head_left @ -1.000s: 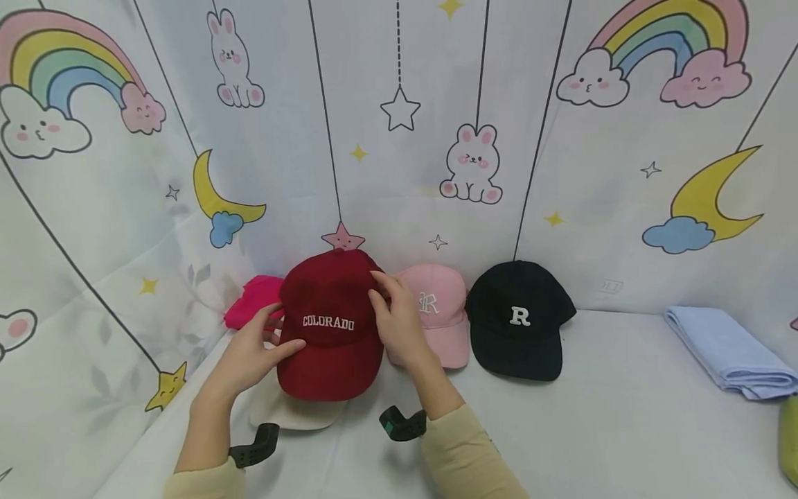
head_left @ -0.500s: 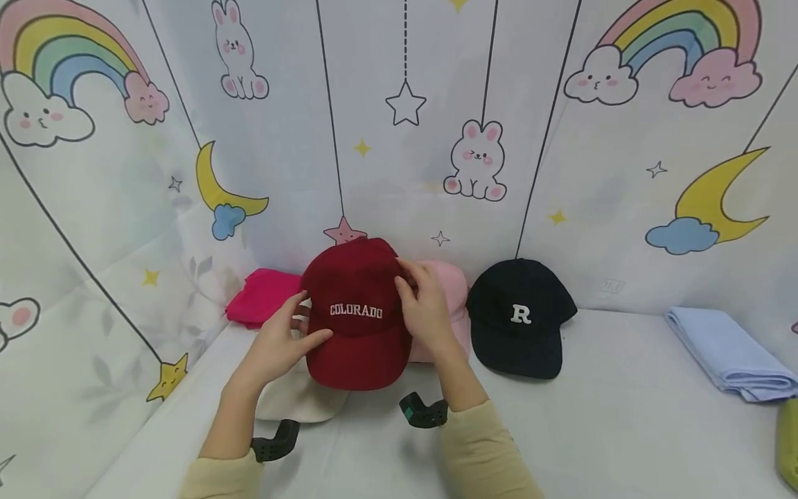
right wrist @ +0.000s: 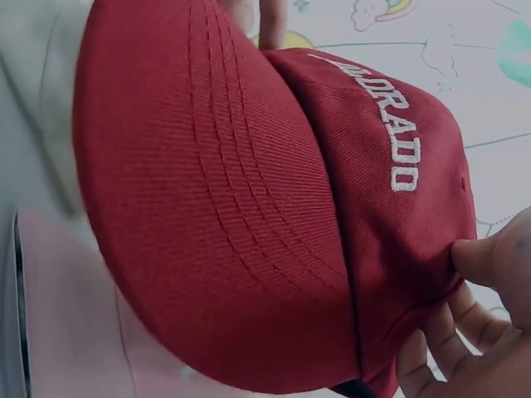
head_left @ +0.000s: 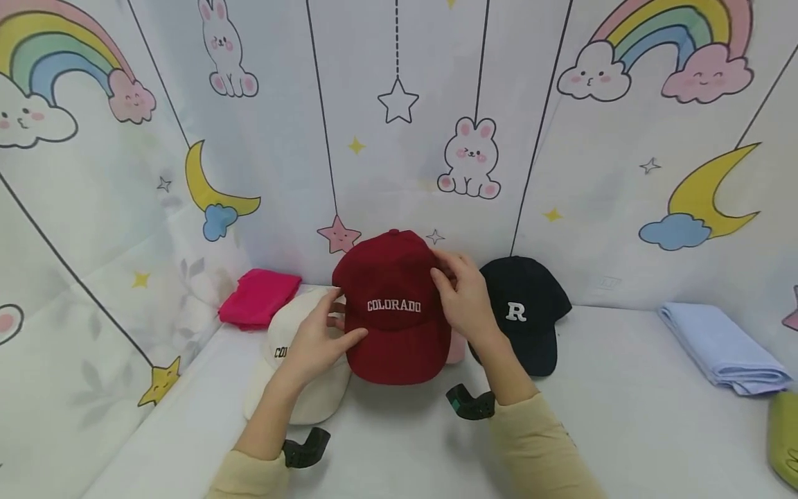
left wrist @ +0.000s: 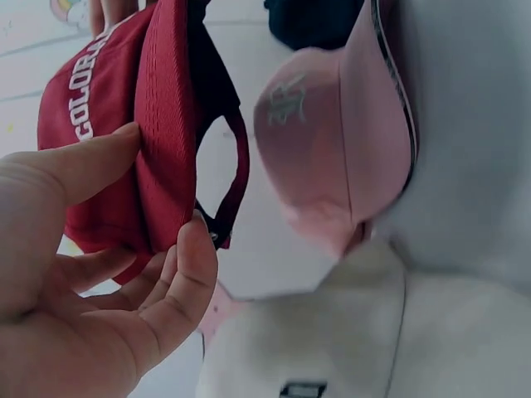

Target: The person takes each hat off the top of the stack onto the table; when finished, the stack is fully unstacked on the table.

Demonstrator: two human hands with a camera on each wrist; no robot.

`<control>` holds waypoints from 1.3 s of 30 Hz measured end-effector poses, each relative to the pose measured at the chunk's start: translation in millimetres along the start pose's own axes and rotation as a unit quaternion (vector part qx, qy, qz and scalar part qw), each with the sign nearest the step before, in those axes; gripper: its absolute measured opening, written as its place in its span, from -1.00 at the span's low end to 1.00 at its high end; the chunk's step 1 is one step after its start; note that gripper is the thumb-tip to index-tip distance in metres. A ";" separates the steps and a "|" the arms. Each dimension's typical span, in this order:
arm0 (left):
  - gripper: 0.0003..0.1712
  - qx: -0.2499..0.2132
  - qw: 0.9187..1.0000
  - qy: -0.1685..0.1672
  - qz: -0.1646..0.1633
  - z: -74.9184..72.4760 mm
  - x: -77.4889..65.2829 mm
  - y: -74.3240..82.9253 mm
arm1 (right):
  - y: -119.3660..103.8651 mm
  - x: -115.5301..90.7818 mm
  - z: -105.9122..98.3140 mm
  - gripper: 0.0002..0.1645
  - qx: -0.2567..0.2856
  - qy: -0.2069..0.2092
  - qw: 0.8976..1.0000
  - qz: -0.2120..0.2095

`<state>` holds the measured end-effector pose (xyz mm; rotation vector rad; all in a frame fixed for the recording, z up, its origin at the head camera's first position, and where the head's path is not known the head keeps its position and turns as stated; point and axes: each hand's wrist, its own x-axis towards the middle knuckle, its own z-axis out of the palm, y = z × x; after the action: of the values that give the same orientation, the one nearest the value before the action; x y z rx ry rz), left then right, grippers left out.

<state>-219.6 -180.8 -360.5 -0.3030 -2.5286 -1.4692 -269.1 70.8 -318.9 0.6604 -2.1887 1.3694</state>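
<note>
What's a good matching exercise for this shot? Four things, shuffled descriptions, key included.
Column 1
1. red cap
2. black cap
3. cream cap
4. folded blue cloth

Column 2
A. shows dark lettering
B. lies right of all the caps in the head view
C. held by the left hand and right hand
D. bears a white R

Pairs: 1-C, 2-D, 3-A, 4-B

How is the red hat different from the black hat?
The red hat says COLORADO, while the black hat shows a single R.
The red hat is held up by the left hand and right hand; the black hat sits on the white table.
Both have a brim and white lettering on the front.
</note>
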 end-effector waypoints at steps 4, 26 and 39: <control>-0.06 -0.004 1.000 -0.003 0.005 11.7 5.9 6.0 | 4.2 -0.5 -14.2 -0.58 -0.022 0.002 1.000 -0.005; -0.19 -0.036 0.996 -0.037 0.075 83.6 41.2 37.5 | 35.9 -12.9 -99.8 -0.58 -0.102 0.011 0.995 0.012; -0.16 -0.046 0.992 -0.057 0.108 134.1 56.7 69.3 | 48.9 -23.2 -160.3 -0.49 -0.143 0.018 0.985 0.097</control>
<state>-264.4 -26.1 -352.5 -0.6698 -2.4247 -1.5241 -259.6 239.1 -304.2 0.3220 -2.4078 1.1125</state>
